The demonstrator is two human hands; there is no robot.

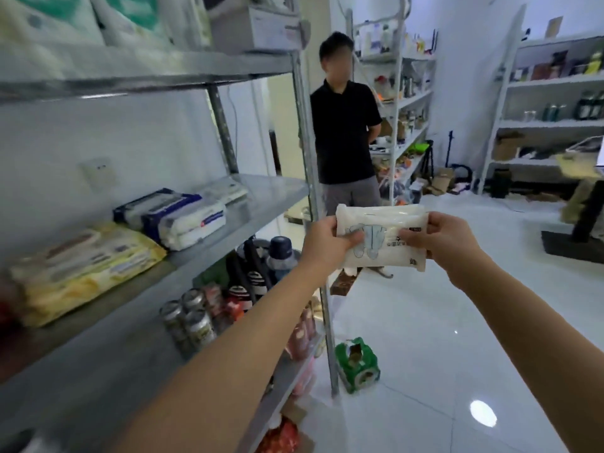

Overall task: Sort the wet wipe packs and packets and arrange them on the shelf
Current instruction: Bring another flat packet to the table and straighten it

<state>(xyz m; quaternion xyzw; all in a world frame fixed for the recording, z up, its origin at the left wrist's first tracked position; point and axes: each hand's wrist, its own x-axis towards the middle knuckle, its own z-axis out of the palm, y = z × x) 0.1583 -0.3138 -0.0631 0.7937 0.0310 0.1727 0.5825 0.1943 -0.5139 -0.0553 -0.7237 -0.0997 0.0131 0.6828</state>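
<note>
Two hands held one white wipe packet (380,238) off the front corner of the metal shelf (271,194).
It was gripped by the left hand (327,243) and right hand (441,237) at its short ends; it would best be laid flat beside the blue-and-white packs (176,217). Its print was blurred, and the yellow packs (88,266) were smeared.

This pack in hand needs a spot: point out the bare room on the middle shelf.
The white pack is held in both hands, off the shelf. The middle shelf is bare along its front edge and at its right end, past the blue-and-white packs. The left side is crowded by the yellow packs.
</note>
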